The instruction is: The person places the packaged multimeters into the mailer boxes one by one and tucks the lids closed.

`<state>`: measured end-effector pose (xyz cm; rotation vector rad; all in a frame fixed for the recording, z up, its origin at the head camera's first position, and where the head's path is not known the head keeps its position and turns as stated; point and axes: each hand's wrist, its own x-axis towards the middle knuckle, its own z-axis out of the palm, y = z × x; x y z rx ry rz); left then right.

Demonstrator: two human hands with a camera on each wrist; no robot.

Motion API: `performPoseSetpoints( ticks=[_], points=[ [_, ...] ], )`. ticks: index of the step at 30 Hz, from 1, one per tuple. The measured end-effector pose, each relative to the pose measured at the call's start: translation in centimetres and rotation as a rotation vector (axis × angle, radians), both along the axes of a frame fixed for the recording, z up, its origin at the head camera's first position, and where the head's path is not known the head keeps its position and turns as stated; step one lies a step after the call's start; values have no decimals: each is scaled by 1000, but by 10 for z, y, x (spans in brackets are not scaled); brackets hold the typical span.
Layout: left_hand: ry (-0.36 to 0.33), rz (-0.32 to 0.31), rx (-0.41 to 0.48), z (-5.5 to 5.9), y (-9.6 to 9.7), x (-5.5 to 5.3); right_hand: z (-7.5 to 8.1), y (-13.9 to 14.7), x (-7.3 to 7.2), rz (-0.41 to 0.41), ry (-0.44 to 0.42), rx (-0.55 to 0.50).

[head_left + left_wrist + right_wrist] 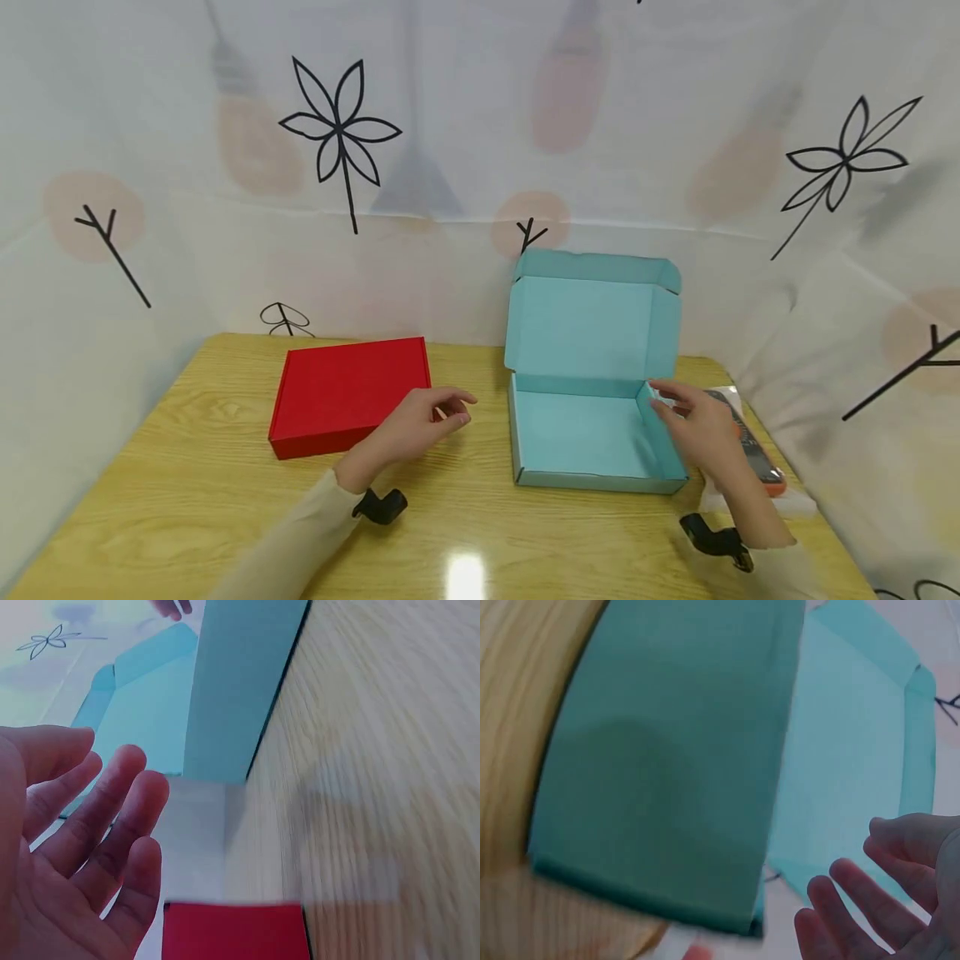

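Note:
A light blue cardboard mailer box (581, 433) stands on the table with its lid (585, 325) raised at the back; its visible floor is bare. Over the box's right wall hovers my right hand (697, 425), fingers loosely bent and holding nothing. My left hand (420, 423) hangs in the air between the blue box and a closed red box (348, 392), its fingers relaxed. In the left wrist view the palm (67, 900) faces the blue box's side with nothing in it. The right wrist view likewise shows bare fingers (877, 907) near the box wall.
To the right of the blue box, partly behind my right hand, a dark device with orange edges (759, 454) lies on a white item (795, 502). A patterned cloth (450, 167) hangs behind the wooden table (172, 467).

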<state>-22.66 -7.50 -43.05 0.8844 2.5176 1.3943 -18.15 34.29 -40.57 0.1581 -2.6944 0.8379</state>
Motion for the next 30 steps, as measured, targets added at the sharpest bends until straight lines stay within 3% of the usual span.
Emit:
performPoseSetpoints(
  ticks=[7, 10, 16, 22, 30],
  points=[
    [-25, -59, -31, -2, 28, -11, -6, 39, 12, -54, -10, 12],
    [-22, -70, -50, -6, 38, -15, -10, 54, 18, -113, -21, 48],
    [-47, -79, -55, -13, 54, -22, -15, 78, 23, -195, -131, 94],
    [-67, -83, -52, -18, 64, -23, -19, 88, 29, -241, -154, 112],
    [-93, -62, -35, -25, 72, -22, -22, 91, 27, -297, -271, 100]
  ],
)
